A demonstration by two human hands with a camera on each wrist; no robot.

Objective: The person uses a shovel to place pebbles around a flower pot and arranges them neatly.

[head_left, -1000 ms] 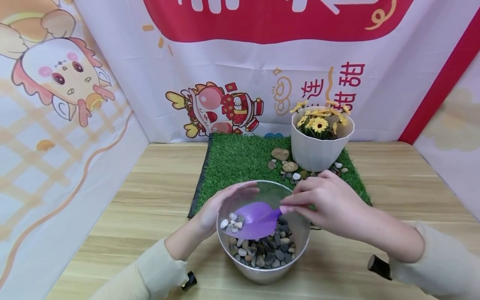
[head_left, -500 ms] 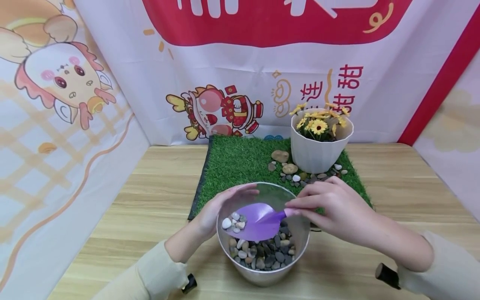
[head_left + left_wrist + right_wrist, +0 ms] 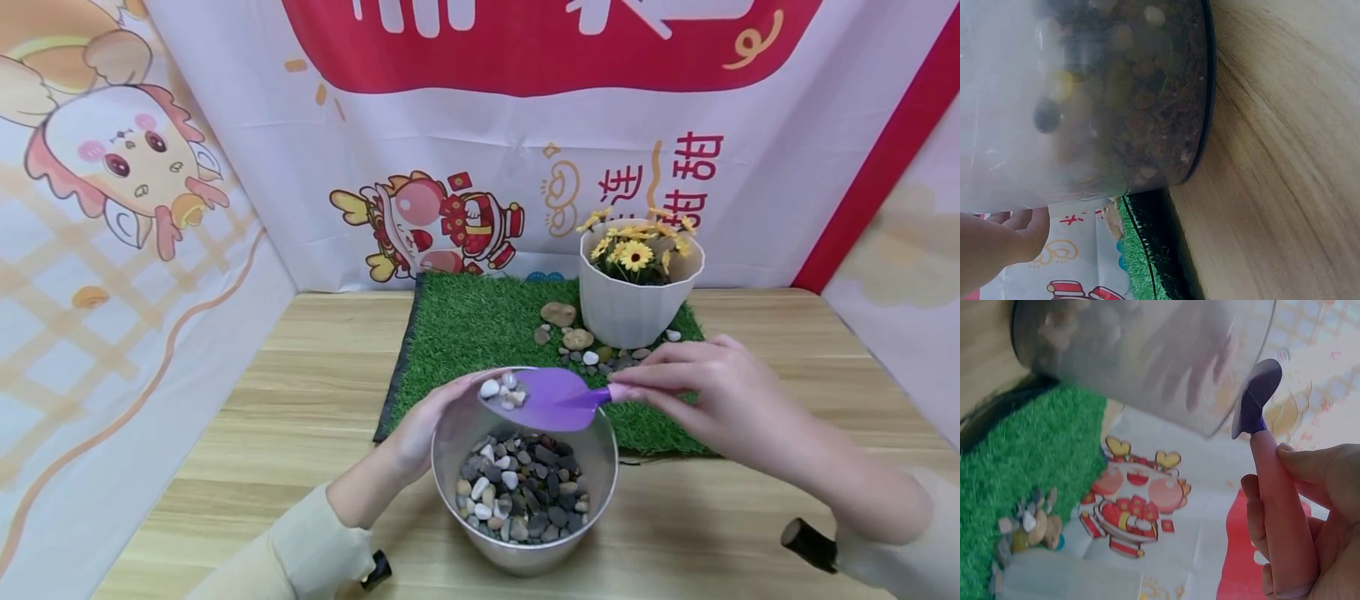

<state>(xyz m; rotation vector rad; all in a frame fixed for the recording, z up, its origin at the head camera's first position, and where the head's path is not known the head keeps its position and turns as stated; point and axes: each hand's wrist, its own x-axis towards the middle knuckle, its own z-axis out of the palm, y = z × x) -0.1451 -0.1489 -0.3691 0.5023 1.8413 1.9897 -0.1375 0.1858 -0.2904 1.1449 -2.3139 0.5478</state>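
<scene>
A translucent bucket (image 3: 517, 558) stands on the table with grey, white and brown pebbles (image 3: 525, 492) inside. My left hand (image 3: 423, 425) rests against the bucket's left side; through the wall in the right wrist view, its fingers (image 3: 1196, 387) look extended along the outside. With my right hand (image 3: 720, 379) I grip the pink handle (image 3: 1282, 515) of a trowel. Its purple blade (image 3: 558, 400) lies nearly level over the bucket's far rim, carrying several small pale pebbles (image 3: 506, 390) near the tip.
Behind the bucket lies an artificial grass mat (image 3: 472, 321). On it, a white flowerpot (image 3: 637, 312) holds yellow flowers (image 3: 633, 254), with loose stones (image 3: 577, 339) around its base. Printed cloth (image 3: 300, 192) walls in the wooden table (image 3: 300, 375) at the back and sides.
My right hand has raised the trowel from inside the bucket and moved it right and away, with the pale pebbles still on the blade. My left hand has stayed on the bucket.
</scene>
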